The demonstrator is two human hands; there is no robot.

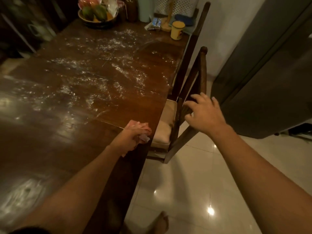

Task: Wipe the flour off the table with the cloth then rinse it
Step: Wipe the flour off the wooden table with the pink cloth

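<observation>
The left hand (135,134) lay at centre frame, its forearm running up from the lower left, fingers curled tight round a cloth (144,139). The right hand (205,114) was right of centre, palm down, fingers spread and loosely bent, its forearm reaching in from the lower right. A bare foot (163,222) showed at the bottom edge.

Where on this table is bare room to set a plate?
Near stretch of the table, left of the left hand holding the cloth, this side of the flour. Far end is crowded: fruit bowl, yellow mug, packet.
</observation>
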